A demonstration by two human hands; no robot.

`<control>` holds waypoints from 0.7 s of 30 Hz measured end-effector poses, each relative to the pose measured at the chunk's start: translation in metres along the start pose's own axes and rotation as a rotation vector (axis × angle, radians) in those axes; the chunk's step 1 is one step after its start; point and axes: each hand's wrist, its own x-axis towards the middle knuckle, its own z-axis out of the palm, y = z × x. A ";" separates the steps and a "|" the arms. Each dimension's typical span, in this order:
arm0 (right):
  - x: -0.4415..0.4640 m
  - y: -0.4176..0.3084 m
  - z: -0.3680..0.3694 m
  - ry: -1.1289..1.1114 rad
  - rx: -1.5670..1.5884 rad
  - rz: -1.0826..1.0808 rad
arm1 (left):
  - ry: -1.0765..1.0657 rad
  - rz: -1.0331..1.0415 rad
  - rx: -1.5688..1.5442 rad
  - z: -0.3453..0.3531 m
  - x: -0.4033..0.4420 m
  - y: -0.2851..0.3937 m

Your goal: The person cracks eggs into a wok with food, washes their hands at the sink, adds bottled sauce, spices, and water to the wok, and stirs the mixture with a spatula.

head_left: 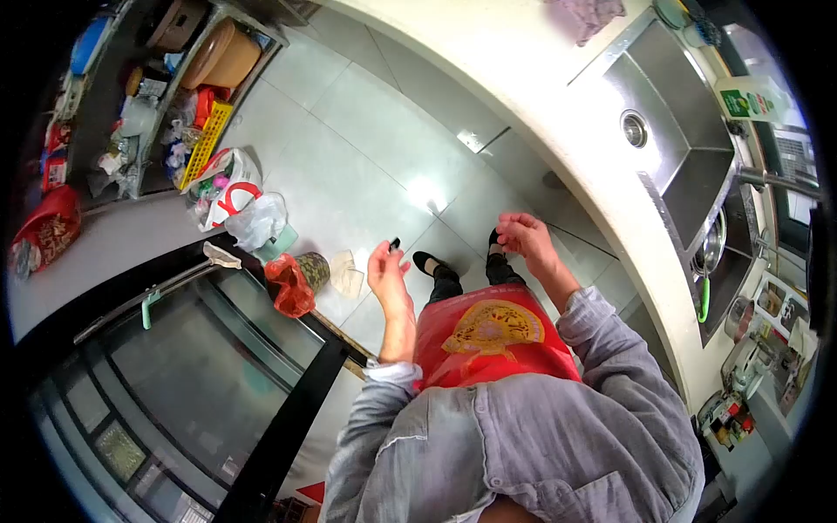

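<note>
My left hand is raised over the floor, its fingers closed on a small black object. Too little of that object shows to tell its kind. To the right, my right hand hangs in the air with its fingers loosely bent and slightly apart. Nothing can be seen in it. The two hands are apart from each other. Below and between them is a red apron with a gold print, worn over a grey shirt.
On the right, a pale counter holds a steel sink. A glass sliding door is at left. Near it on the floor stand white bags and an orange bag. Shelves stand at upper left.
</note>
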 end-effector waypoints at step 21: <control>0.323 0.213 -0.013 0.163 -1.166 0.054 | 0.353 -0.063 0.376 -0.112 0.074 -0.132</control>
